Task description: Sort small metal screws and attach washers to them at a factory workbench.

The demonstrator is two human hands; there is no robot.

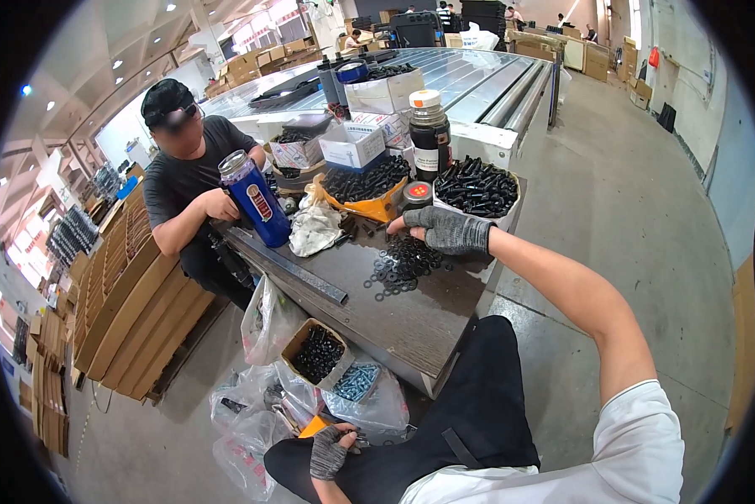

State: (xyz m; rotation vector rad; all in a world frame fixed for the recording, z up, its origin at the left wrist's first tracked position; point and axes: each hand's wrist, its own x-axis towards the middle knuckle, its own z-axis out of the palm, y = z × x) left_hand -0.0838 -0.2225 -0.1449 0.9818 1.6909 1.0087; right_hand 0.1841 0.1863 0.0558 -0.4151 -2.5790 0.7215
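Observation:
My right hand (451, 229), in a grey fingerless glove, reaches over the tabletop, its thumb and a finger apart above the far edge of a pile of black washers (404, 262). Close by lie a few loose dark screws (362, 227), a small round jar (417, 195) and a white box of black bolts (478, 189). Behind these, an orange bag (369, 202) is heaped with black screws. Low in front, beside my thigh, my left hand (331, 449) is gloved too, its fingers curled round small metallic pieces too small to name.
Across the table (428, 323), a person (193, 168) sits near a blue bottle (260, 202), a white rag (313, 228) and a flat metal bar (298, 269). A dark bottle (429, 139) stands behind. Below are a box of black screws (317, 353) and a bag of silvery-blue screws (356, 382).

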